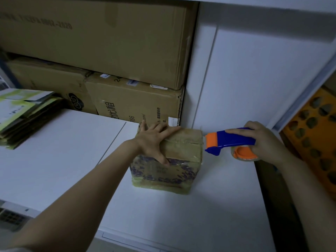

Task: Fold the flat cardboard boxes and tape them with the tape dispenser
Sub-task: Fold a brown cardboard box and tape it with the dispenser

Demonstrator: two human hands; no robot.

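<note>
A small folded cardboard box (183, 148) with purple print on its front stands on the white table (60, 151). Clear tape runs across its top seam and around its edges. My left hand (154, 140) lies flat on the box's top left, fingers spread, thumb reaching down the front face. My right hand (263, 140) grips a blue and orange tape dispenser (231, 142) just right of the box, its orange blade end close to the top right edge. A roll of clear tape (244, 156) sits under the handle.
A stack of flat cardboard boxes (23, 113) lies on the table's far left. Large brown cartons (134, 104) are stacked behind the table. A white panel wall (254, 79) rises behind the box. An orange perforated tray (312, 128) stands at the right.
</note>
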